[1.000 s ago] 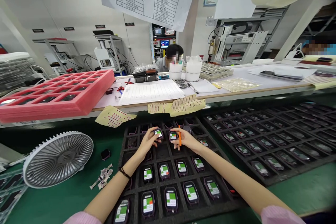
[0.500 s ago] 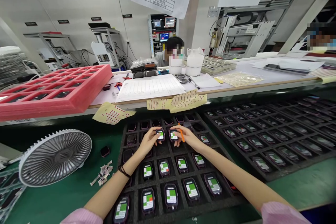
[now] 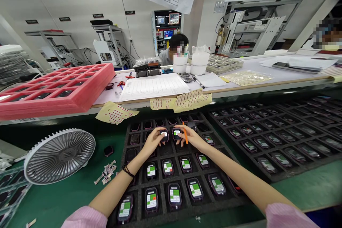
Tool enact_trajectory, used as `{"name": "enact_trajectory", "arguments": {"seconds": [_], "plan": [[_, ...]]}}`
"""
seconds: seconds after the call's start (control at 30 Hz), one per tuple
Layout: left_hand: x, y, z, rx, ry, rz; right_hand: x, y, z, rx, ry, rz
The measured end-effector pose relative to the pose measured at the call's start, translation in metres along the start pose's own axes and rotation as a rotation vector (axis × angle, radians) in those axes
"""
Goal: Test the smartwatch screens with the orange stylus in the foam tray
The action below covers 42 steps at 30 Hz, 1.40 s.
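Head view: bare left hand (image 3: 154, 139) and bare right hand (image 3: 191, 137) sit side by side, apart, at the middle of the frame, above a black foam tray (image 3: 162, 217) with square pockets.
Left grip: fingers curled narrowly round a dark rounded-square smartwatch (image 3: 164, 135), thumb by its lit screen.
Right grip: fingers closed round a second dark smartwatch (image 3: 176, 133) with a green-and-white screen; a slim orange stick (image 3: 185, 133) lies across the fingers.
Watch position: both at centre frame, near each other; whether either touches the foam, I cannot tell.
Foam pockets: green-and-white lit watches fill the two rows at lower centre; darker ones lie in the rows farther up.
Right of frame: another black foam tray (image 3: 278, 176), loaded with watches.
Green worktop (image 3: 64, 205): round grey fan (image 3: 66, 155) at left, with a lone dark watch (image 3: 108, 150) and small pale strips (image 3: 107, 172) just beside it.
Shelf: pink foam tray (image 3: 92, 96) at left, white gridded sheet (image 3: 156, 85) at upper centre.
Behind shelf: a dark-haired co-worker (image 3: 179, 41), partly hidden by white tubs (image 3: 200, 60).
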<state>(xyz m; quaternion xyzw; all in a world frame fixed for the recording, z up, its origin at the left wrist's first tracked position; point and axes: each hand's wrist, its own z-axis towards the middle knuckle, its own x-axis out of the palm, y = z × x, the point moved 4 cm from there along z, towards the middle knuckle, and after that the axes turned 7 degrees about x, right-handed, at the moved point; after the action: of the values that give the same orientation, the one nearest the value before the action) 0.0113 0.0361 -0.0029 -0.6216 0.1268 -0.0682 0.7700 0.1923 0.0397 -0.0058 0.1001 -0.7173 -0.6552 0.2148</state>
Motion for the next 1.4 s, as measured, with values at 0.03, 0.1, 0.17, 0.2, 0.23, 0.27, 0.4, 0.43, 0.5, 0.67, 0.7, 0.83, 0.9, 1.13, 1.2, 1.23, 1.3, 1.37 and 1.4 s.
{"name": "enact_trajectory", "arguments": {"seconds": [0.03, 0.1, 0.17, 0.2, 0.23, 0.27, 0.4, 0.43, 0.5, 0.67, 0.7, 0.83, 0.9, 1.13, 1.2, 1.23, 1.3, 1.37, 1.4], "plan": [[0.0001, 0.0, -0.0001, -0.003, 0.002, 0.002, 0.0, -0.0001, -0.0001, -0.001, 0.001, -0.006], [0.0005, -0.0005, -0.0004, -0.007, 0.005, 0.003, -0.0002, -0.0002, -0.0001, -0.001, 0.007, -0.006], [0.0007, -0.0009, -0.0008, -0.011, 0.002, 0.0, -0.0005, -0.0005, 0.0002, 0.0, 0.013, 0.002], [0.0008, -0.0009, -0.001, -0.01, 0.0, 0.0, -0.0006, -0.0008, 0.0004, 0.002, 0.016, 0.008], [0.0008, -0.0008, -0.0011, -0.008, -0.001, 0.001, -0.0007, -0.0012, 0.0007, 0.005, 0.017, 0.013], [0.0008, -0.0006, -0.001, -0.006, -0.001, 0.003, -0.0008, -0.0017, 0.001, 0.007, 0.018, 0.017], [0.0004, 0.0009, 0.0, 0.001, -0.008, -0.005, -0.0008, -0.0029, 0.002, 0.007, 0.013, 0.013], [0.0002, 0.0011, 0.0002, 0.0, -0.012, -0.012, -0.0007, -0.0032, 0.0022, 0.006, 0.011, 0.005], [-0.0001, 0.0009, 0.0006, -0.003, -0.015, -0.021, -0.001, -0.0039, 0.0025, 0.004, -0.001, -0.013], [-0.0003, 0.0001, 0.0006, 0.0, -0.005, -0.018, -0.0029, -0.0051, 0.0026, 0.002, -0.034, -0.022], [-0.0003, 0.0004, 0.0007, 0.001, -0.003, -0.021, -0.0031, -0.0052, 0.0025, 0.004, -0.035, -0.021], [-0.0004, 0.003, 0.0011, 0.008, 0.005, -0.045, -0.0039, -0.005, 0.0027, 0.008, -0.036, -0.008], [-0.0007, 0.0039, 0.0012, 0.011, 0.007, -0.049, -0.0042, -0.005, 0.003, 0.007, -0.041, 0.002], [-0.002, 0.0028, 0.0006, -0.011, -0.015, -0.044, -0.0035, -0.0043, 0.0025, 0.003, -0.047, -0.003], [-0.0023, 0.0033, 0.001, -0.026, -0.025, -0.053, -0.0033, -0.0043, 0.0026, 0.003, -0.045, 0.003], [-0.0027, 0.004, 0.0014, -0.033, -0.033, -0.061, -0.0032, -0.0044, 0.0027, 0.003, -0.044, 0.007], [-0.0042, 0.0061, 0.0023, -0.05, -0.055, -0.086, -0.003, -0.0045, 0.0028, 0.004, -0.042, 0.01], [-0.0058, 0.0083, 0.003, -0.068, -0.074, -0.122, -0.003, -0.0044, 0.0027, 0.008, -0.041, 0.008], [-0.0065, 0.009, 0.0032, -0.077, -0.079, -0.142, -0.0029, -0.0043, 0.0026, 0.011, -0.04, 0.005]]}}
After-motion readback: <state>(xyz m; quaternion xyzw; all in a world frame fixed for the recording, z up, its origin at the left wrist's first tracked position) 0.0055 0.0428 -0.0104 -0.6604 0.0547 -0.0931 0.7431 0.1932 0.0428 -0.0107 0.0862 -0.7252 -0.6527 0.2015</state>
